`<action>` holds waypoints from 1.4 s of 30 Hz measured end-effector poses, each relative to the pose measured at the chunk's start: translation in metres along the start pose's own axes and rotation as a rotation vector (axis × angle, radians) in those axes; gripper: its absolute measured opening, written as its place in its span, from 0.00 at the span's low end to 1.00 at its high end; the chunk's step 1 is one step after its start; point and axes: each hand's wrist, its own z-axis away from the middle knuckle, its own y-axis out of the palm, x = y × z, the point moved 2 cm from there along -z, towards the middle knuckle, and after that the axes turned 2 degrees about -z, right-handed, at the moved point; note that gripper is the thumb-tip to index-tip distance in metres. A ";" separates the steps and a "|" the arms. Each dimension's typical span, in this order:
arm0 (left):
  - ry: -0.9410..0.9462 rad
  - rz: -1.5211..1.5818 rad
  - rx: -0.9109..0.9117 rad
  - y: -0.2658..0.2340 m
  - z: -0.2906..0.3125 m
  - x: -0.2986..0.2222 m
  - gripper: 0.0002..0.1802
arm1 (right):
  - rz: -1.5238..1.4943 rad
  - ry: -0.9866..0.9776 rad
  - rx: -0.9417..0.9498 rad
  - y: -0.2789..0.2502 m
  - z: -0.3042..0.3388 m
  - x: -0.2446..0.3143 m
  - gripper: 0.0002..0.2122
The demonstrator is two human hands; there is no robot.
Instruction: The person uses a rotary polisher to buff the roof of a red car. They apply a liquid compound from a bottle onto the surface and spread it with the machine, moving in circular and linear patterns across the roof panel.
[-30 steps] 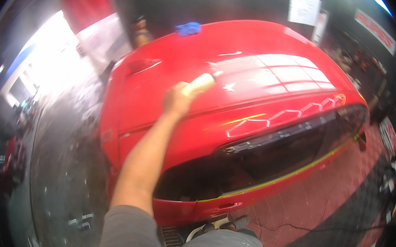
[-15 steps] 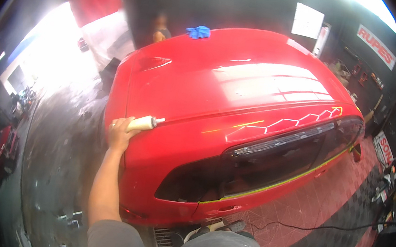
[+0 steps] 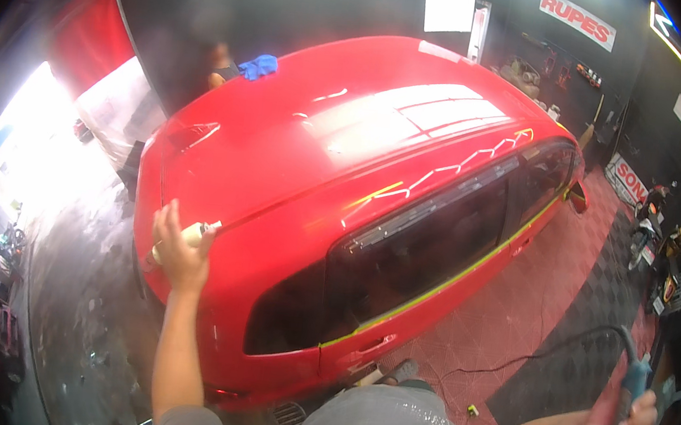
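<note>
Red roof (image 3: 256, 150) backs a slanting bottle (image 3: 193, 235), nozzle (image 3: 213, 226) aimed upper right.

I see a dark wall (image 3: 329, 4) across the far side on my feed, bearing a white sheet (image 3: 449, 6) and a red-lettered sign (image 3: 578, 20). White glare fills an opening (image 3: 42, 131) at left, below a red panel (image 3: 92, 37). The grey floor (image 3: 67, 325) there looks glossy; red tiles (image 3: 471, 313) and black tiles (image 3: 577, 291) cover the right.
</note>
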 end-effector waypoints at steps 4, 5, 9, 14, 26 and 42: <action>0.226 0.525 -0.031 -0.001 -0.003 -0.155 0.47 | -0.191 0.440 -0.020 0.007 0.049 0.015 0.17; 0.316 0.623 -0.018 -0.009 -0.002 -0.197 0.41 | -0.217 0.500 0.010 0.009 0.051 0.016 0.15; 0.507 1.450 0.164 -0.075 -0.015 -0.347 0.27 | -0.265 0.792 0.043 0.017 0.031 0.028 0.09; 0.659 2.123 0.622 -0.178 -0.045 -0.459 0.45 | -0.372 1.191 0.121 -0.003 0.000 0.034 0.07; -0.020 2.544 0.804 -0.191 -0.029 -0.443 0.48 | 0.151 1.401 0.656 0.072 0.002 0.030 0.17; 0.193 2.533 -0.219 -0.200 -0.035 -0.215 0.59 | -0.032 1.272 0.385 -0.111 0.134 0.005 0.85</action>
